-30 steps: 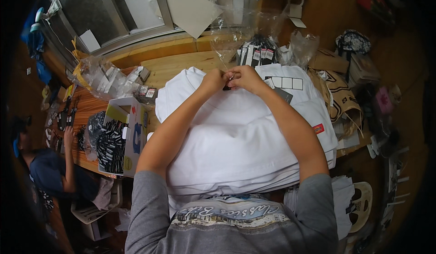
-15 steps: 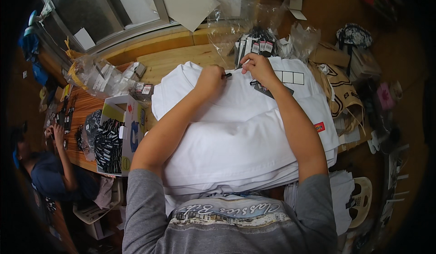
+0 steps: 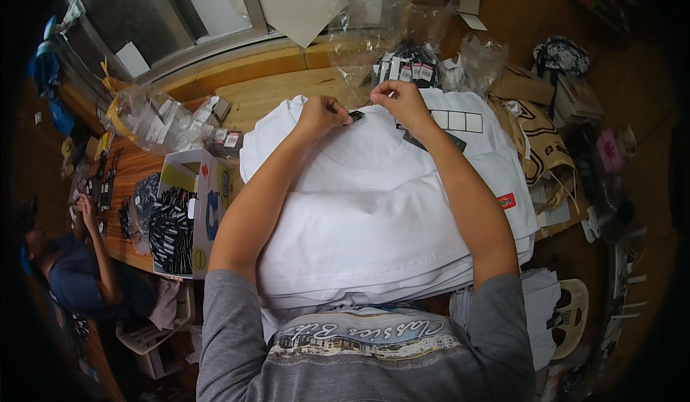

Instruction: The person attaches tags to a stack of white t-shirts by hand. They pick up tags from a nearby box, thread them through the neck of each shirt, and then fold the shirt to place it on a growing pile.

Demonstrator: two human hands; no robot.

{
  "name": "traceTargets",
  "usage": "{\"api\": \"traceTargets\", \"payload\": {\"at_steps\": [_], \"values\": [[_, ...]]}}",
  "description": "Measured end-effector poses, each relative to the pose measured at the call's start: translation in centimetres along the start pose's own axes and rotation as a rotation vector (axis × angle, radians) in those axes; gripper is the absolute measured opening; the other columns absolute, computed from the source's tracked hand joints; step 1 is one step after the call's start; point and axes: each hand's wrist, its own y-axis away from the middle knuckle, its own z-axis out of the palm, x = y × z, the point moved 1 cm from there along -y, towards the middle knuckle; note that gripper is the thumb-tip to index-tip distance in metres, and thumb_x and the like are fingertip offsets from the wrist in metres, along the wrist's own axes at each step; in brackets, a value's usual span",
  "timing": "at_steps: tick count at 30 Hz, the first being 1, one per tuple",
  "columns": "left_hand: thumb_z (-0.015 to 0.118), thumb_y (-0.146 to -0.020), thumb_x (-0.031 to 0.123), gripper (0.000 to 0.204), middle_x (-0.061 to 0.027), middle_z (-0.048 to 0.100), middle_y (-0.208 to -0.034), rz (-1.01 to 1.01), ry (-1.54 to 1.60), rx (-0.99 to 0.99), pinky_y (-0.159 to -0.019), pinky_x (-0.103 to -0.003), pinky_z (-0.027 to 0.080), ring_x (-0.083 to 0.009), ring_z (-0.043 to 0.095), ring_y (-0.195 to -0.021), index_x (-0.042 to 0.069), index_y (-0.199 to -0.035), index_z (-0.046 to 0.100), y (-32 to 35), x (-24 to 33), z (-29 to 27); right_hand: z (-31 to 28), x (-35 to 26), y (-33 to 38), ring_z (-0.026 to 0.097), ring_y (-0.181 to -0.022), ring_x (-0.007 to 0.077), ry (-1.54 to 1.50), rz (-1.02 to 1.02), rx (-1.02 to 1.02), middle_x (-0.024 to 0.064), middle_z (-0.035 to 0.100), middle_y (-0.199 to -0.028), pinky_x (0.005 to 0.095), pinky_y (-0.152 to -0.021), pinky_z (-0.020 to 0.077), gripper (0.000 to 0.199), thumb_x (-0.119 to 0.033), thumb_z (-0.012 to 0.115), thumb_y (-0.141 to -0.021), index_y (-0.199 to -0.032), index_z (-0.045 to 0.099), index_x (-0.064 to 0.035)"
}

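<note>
A white T-shirt [image 3: 345, 219] lies on top of a stack of folded white shirts in front of me. At its collar, my left hand [image 3: 322, 117] pinches a small black label [image 3: 356, 117]. Just right of that, my right hand [image 3: 404, 104] is raised over the collar with thumb and forefinger pressed together; whatever is between them is too small to make out. Under my right wrist a dark hang tag [image 3: 449, 140] rests on the white cloth. A row of white boxes outlined in black [image 3: 458, 120] is beside it.
A clear plastic bag [image 3: 388, 32] with black-and-white tags stands behind the stack. At left, an open box [image 3: 203, 219] stands beside many black tags [image 3: 172, 226]. A co-worker [image 3: 93, 265] sits at far left. Brown paper bags [image 3: 543, 147] lie at right, near a chair [image 3: 573, 319].
My left hand has turned and shifted slightly left and up, showing more of the black label. My right hand has moved a little left, its fingertips now nearer the left hand.
</note>
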Motion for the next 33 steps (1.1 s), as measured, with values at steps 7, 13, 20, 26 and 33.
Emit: {"api": "traceTargets", "payload": {"at_steps": [7, 13, 20, 26, 33], "values": [[0.064, -0.063, -0.002, 0.009, -0.0047, 0.056, -0.063, -0.053, 0.028, -0.052, -0.054, -0.021, 0.04, -0.0094, 0.05, -0.057, -0.001, -0.065, 0.056, 0.3, 0.8, -0.2, 0.2, -0.3, 0.0, 0.048, -0.061, 0.0092, 0.004, 0.013, -0.021, 0.003, 0.058, -0.067, 0.0224, -0.059, 0.0392, 0.009, -0.009, 0.059, -0.068, -0.073, 0.059, -0.0013], [0.064, -0.063, -0.002, 0.009, -0.0053, 0.056, -0.063, -0.072, 0.053, -0.046, -0.054, -0.02, 0.041, -0.01, 0.051, -0.057, -0.001, -0.065, 0.055, 0.2, 0.7, -0.3, 0.4, -0.4, 0.0, 0.05, -0.063, 0.0096, 0.002, 0.042, -0.035, 0.0039, 0.058, -0.067, 0.0225, -0.061, 0.0397, 0.009, -0.008, 0.059, -0.068, -0.074, 0.059, -0.0006], [0.064, -0.063, -0.002, 0.009, -0.005, 0.056, -0.063, -0.061, 0.041, -0.049, -0.052, -0.02, 0.041, -0.0097, 0.051, -0.056, -0.001, -0.065, 0.056, 0.1, 0.6, -0.4, 0.8, -0.2, -0.1, 0.051, -0.063, 0.0103, -0.014, 0.033, -0.047, 0.0038, 0.058, -0.067, 0.0233, -0.06, 0.0409, 0.01, -0.008, 0.059, -0.068, -0.074, 0.059, -0.0002], [0.065, -0.062, -0.002, 0.009, -0.0049, 0.056, -0.061, -0.05, 0.028, -0.043, -0.05, -0.02, 0.04, -0.0096, 0.05, -0.055, 0.0, -0.063, 0.056, 0.3, 0.9, -0.4, 0.7, 0.6, 0.1, 0.054, -0.058, 0.0128, 0.111, 0.082, -0.106, 0.0049, 0.058, -0.064, 0.0247, -0.056, 0.0427, 0.009, -0.007, 0.061, -0.065, -0.072, 0.059, -0.0019], [0.065, -0.063, 0.001, 0.009, -0.0041, 0.056, -0.06, 0.017, -0.056, -0.037, -0.05, -0.02, 0.039, -0.0088, 0.05, -0.055, 0.0, -0.064, 0.057, -0.1, 0.2, -0.3, 1.0, 1.4, 0.6, 0.057, -0.06, 0.0199, 0.305, -0.055, -0.108, 0.0094, 0.06, -0.067, 0.0273, -0.057, 0.0441, 0.011, -0.009, 0.064, -0.063, -0.072, 0.061, -0.0041]]}}
